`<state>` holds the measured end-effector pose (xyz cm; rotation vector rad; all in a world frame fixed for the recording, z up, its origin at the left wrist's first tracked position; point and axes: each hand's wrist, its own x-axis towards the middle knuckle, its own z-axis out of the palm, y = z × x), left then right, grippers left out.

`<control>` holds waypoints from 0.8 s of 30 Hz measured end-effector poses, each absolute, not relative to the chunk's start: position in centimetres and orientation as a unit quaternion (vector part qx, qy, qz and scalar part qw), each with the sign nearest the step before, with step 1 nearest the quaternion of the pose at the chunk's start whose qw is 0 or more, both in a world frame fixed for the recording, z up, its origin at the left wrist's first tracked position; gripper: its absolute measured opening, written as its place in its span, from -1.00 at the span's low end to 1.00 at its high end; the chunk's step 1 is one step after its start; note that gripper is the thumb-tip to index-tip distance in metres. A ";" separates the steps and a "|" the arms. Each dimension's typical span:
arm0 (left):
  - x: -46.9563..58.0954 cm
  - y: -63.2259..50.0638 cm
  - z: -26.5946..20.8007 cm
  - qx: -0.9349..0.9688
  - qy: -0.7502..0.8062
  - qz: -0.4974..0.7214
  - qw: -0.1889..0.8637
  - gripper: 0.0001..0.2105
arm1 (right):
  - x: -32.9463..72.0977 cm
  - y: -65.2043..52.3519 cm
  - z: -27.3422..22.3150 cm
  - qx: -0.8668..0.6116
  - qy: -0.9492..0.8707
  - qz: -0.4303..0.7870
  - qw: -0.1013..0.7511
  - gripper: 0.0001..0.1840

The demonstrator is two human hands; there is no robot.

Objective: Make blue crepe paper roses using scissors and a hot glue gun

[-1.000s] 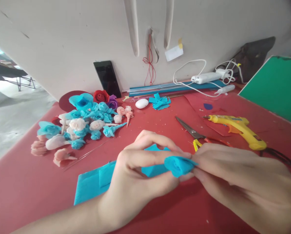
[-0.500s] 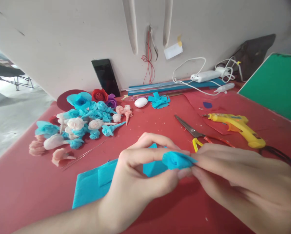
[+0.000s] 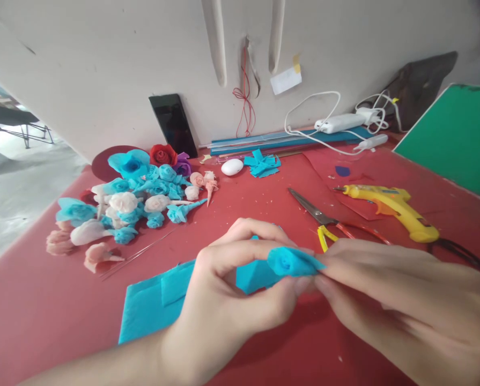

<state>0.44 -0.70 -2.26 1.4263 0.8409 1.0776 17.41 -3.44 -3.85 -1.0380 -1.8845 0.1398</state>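
Two bare hands meet in front of you, grasping one blue paper flower [image 3: 290,261] between them. Your left hand [image 3: 227,289] has it between thumb and curled fingers, with the rolled head facing you; your right hand [image 3: 404,300] pinches its narrow end with the fingertips. You have the flower raised over the red table [image 3: 292,354], near the middle of your view. Behind your left hand lies a folded sheet of blue paper [image 3: 153,305], partly hidden by your hand and wrist.

Just beyond your right hand you have scissors [image 3: 314,209], red and yellow at the handles, blades pointing away to the left. Right of them rests a yellow glue gun [image 3: 392,206], its nozzle toward the scissors and its black cord [image 3: 460,254] running off to the right.

To your left sits a pile of paper flowers [image 3: 124,202] in blue, white, pink, red and purple, with thin wires [image 3: 137,255] lying near it. Farther back, you see a white egg-shaped object [image 3: 232,167] beside some blue paper strips [image 3: 263,163], and a dark phone [image 3: 173,123] leaning against the wall [image 3: 103,64].
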 end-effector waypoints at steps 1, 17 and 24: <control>0.4 -0.7 -2.3 0.601 0.357 0.454 0.552 -0.83 | 17.4 -3.5 -3.8 -0.422 -0.769 0.059 0.477 -0.90; 0.5 -0.8 -2.6 0.595 0.369 0.443 0.561 -0.91 | 17.2 -3.2 -3.6 -0.427 -0.763 0.051 0.483 -0.89; 0.5 -0.8 -2.5 0.594 0.362 0.442 0.567 -0.91 | 17.2 -3.2 -3.8 -0.423 -0.770 0.047 0.476 -0.89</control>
